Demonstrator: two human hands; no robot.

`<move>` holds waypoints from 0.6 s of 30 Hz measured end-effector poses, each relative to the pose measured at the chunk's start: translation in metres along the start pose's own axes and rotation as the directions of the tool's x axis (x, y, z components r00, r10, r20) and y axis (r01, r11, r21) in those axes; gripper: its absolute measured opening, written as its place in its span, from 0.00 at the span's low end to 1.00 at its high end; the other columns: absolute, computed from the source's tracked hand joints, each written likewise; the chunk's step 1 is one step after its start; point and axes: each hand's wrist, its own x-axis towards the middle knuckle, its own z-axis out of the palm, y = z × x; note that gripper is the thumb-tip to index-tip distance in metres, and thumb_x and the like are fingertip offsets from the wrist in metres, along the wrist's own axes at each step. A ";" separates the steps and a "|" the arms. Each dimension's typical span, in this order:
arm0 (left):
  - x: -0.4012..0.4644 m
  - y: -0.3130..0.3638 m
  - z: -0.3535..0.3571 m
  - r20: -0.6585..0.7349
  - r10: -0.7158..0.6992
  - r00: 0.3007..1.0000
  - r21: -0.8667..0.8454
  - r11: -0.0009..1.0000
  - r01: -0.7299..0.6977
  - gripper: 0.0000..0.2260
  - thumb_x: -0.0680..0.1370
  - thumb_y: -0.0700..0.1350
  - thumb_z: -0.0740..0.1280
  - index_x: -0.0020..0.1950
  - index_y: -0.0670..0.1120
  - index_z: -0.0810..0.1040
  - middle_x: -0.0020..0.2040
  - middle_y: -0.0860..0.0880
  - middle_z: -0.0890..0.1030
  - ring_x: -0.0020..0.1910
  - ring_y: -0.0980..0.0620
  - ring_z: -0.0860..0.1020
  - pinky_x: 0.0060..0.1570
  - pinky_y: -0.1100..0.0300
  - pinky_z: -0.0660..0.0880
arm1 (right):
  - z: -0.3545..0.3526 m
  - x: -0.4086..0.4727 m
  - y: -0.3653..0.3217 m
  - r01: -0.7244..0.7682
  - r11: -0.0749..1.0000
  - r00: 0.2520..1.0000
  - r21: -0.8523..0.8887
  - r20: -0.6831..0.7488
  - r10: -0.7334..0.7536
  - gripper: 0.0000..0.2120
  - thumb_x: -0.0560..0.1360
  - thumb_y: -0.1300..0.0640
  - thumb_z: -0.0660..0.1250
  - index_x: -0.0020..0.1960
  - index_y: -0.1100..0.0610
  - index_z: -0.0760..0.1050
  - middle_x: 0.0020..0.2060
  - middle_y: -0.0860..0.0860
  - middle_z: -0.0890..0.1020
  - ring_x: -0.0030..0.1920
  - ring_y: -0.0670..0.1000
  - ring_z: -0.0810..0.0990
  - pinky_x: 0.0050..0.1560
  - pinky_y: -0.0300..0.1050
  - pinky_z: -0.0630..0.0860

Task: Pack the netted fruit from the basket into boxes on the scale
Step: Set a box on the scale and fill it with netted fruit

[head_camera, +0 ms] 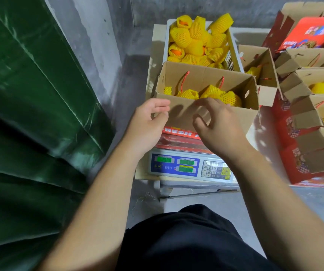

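I am holding both hands just in front of the open cardboard box [206, 114] that is sitting on the scale [188, 167] at the centre of the frame. My left hand [147, 124] is hovering at the box's near left corner, its fingers [160, 105] loosely extended toward the cardboard wall and gripping nothing. My right hand [218, 124] is hovering over the near wall of the box, its fingers [200, 119] relaxed and slightly curled, also holding nothing; whether either hand is actually touching the cardboard I cannot tell. Inside the box, several pieces of netted fruit [216, 93] in yellow foam mesh are lying along the bottom, beside the red cord handles. Directly behind the box, toward the top centre, the white basket [235, 53] is standing heaped with more netted fruit. At the right of the frame, other open boxes [313, 106] with red printed sides are standing in a row, some showing yellow netting inside. A green curtain [30, 94] is filling the left side.
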 end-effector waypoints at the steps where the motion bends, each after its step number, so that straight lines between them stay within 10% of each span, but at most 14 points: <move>1: 0.001 0.000 0.002 -0.002 0.001 1.000 -0.005 1.000 -0.001 0.15 0.81 0.44 0.66 0.56 0.66 0.80 0.58 0.62 0.84 0.57 0.60 0.82 0.42 0.73 0.77 | 0.000 0.001 0.000 -0.002 1.000 1.000 0.007 0.005 0.002 0.14 0.78 0.56 0.66 0.63 0.55 0.78 0.56 0.55 0.82 0.57 0.58 0.78 0.63 0.56 0.72; 7: 0.014 0.011 0.029 0.011 0.101 0.995 0.012 0.995 -0.101 0.14 0.82 0.42 0.65 0.61 0.59 0.82 0.57 0.61 0.84 0.57 0.65 0.81 0.63 0.60 0.76 | -0.001 0.007 -0.004 0.011 0.997 1.000 0.075 0.019 -0.013 0.17 0.75 0.57 0.66 0.64 0.54 0.77 0.54 0.53 0.82 0.53 0.58 0.78 0.61 0.60 0.73; 18: 0.065 0.051 0.048 0.075 0.263 0.962 0.042 0.963 -0.267 0.14 0.84 0.37 0.65 0.65 0.51 0.82 0.57 0.59 0.84 0.56 0.67 0.80 0.53 0.77 0.72 | -0.026 0.047 0.015 0.075 0.965 0.991 0.252 -0.124 -0.044 0.18 0.79 0.58 0.68 0.68 0.55 0.76 0.61 0.51 0.82 0.63 0.53 0.79 0.62 0.58 0.77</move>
